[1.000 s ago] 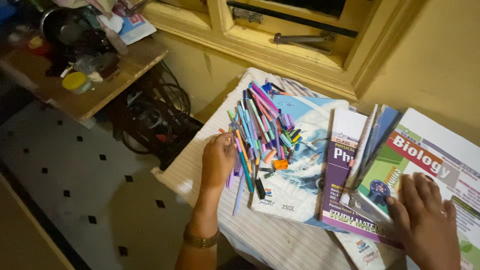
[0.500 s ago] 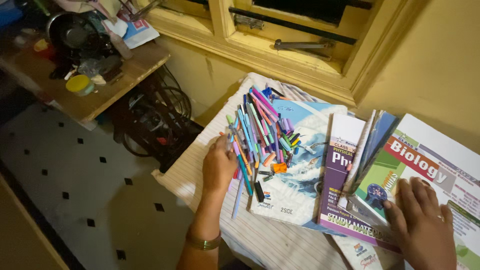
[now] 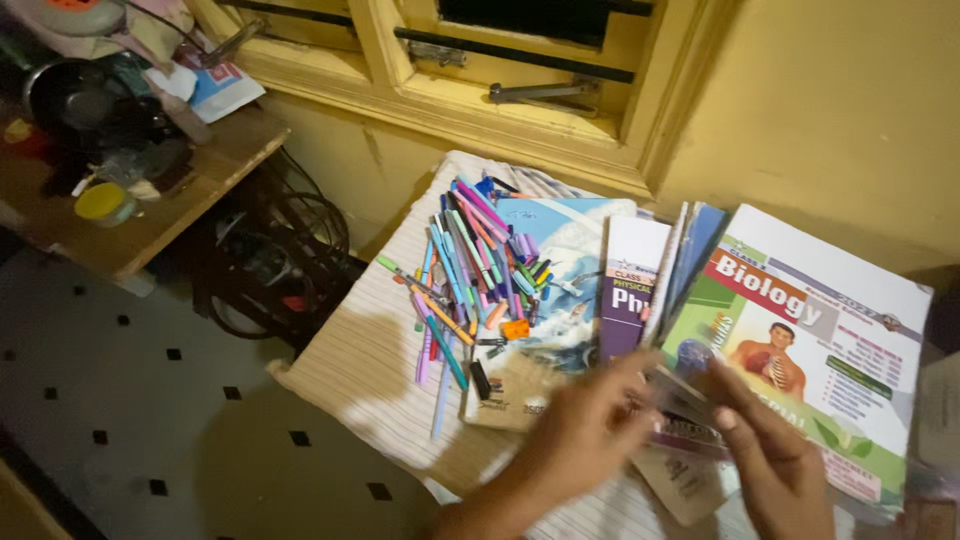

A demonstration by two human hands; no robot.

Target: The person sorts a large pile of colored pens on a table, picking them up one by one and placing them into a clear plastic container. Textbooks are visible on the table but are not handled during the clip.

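Yellow wall and window frame [image 3: 520, 110] behind small table under striped cloth [image 3: 360, 370]. Heap of coloured pens [image 3: 470, 265] lies across cloth and blue wave-cover notebook [image 3: 560, 250], well left of both hands. Left hand [image 3: 585, 430] and right hand [image 3: 775, 460] meet at near edge of textbook stack [image 3: 700, 300]; fingers curled on lower book edges, blurred, exact grip unclear. Green-white textbook [image 3: 830, 320] on top. Cluttered wooden shelf [image 3: 150, 220] at left.

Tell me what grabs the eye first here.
A heap of colourful pens sprawls across a blue-covered notebook on the striped cloth. To its right lies a stack of textbooks, a green and white one on top. At the stack's near edge, the left hand and right hand meet.
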